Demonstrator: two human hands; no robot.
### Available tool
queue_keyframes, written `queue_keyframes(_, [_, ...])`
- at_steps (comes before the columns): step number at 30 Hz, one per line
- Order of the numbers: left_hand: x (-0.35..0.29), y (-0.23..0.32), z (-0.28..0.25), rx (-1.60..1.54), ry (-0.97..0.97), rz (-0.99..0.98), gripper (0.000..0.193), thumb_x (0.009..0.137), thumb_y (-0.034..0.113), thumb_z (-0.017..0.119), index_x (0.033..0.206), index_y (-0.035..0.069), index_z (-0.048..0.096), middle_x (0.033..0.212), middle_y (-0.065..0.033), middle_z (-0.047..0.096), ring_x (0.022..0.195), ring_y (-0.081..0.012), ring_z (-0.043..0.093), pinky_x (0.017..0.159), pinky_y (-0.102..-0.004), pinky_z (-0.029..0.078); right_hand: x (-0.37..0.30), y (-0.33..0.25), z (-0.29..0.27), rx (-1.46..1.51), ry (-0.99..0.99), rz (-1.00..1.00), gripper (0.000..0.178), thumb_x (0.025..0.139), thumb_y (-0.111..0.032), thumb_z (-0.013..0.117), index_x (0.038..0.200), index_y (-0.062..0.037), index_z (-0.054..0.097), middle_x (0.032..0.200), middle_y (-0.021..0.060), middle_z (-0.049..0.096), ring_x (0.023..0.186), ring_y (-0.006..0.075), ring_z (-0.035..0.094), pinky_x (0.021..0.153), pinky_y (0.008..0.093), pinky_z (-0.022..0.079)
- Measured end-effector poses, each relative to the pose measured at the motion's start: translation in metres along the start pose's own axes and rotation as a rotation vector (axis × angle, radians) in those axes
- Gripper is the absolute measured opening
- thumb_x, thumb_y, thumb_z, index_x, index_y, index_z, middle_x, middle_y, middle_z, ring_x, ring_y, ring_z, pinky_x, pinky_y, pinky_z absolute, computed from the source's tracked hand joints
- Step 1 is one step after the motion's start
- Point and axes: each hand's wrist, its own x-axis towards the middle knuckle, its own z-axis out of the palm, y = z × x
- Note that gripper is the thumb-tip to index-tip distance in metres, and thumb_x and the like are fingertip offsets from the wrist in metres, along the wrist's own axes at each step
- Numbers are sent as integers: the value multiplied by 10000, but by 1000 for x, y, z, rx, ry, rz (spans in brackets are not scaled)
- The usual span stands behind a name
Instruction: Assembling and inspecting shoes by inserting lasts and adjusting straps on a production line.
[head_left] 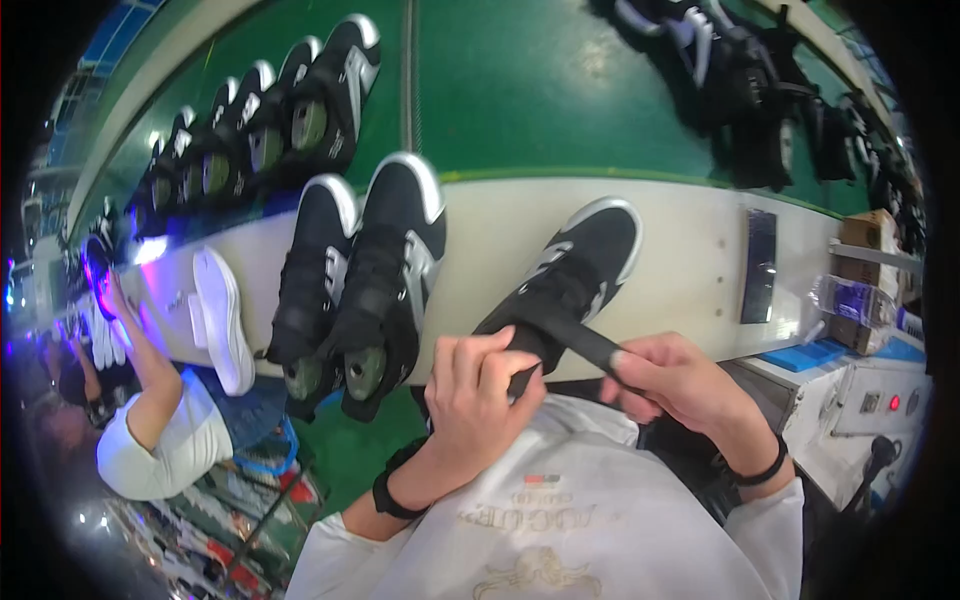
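Note:
A black shoe (590,250) with a pale silvery toe edge and side markings lies on the white bench ledge, its toe pointing away to the right. My left hand (480,385) is closed on the collar end of this shoe, its fingers curled over the opening. A wide black strap (590,347) runs from the shoe's upper to the right. My right hand (685,385) pinches the strap's free end between thumb and fingers, pulled out from the shoe. To the left stand two similar shoes, a nearer one (385,270) and another (315,255), side by side.
Beyond the white ledge (680,240) runs a green belt (540,90) with a row of shoes (325,105) at left and more dark shoes (750,110) at right. A white sole (222,320) lies at left, near another person (165,430). Boxes (865,270) stand at right.

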Motion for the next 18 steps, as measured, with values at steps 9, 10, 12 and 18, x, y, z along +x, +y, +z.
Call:
queue_keyframes(9, [-5,6,-1,-47,-26,15,323,665,112,792,934,132,614,1037,-74,577,898,-275,550,677,-380,489,63,81,24,-375,309,-160,440,1024,-335,533,802,32,635,579,34,559,496,118,555,491,310,471])
queue_keyframes(10, [-5,4,-6,-32,-10,11,323,665,112,792,934,132,614,1037,-74,577,898,-275,550,677,-380,489,67,71,24,-388,293,-169,440,1024,-335,533,802,32,635,579,34,559,496,118,555,491,310,471])
queue_keyframes(12, [-1,-3,-21,-115,-78,-62,317,683,63,777,954,121,624,1077,-91,576,942,-306,558,683,-385,496,69,44,18,-788,324,-39,384,988,-298,597,845,50,672,616,96,620,488,150,584,522,324,485])
queue_keyframes(18, [-9,-44,-119,45,448,-132,227,800,-57,638,1022,-15,622,1095,-202,647,1034,-313,618,914,-402,478,25,30,-3,-900,719,-827,721,656,-83,847,1326,-104,583,1340,187,542,1017,294,598,785,393,522])
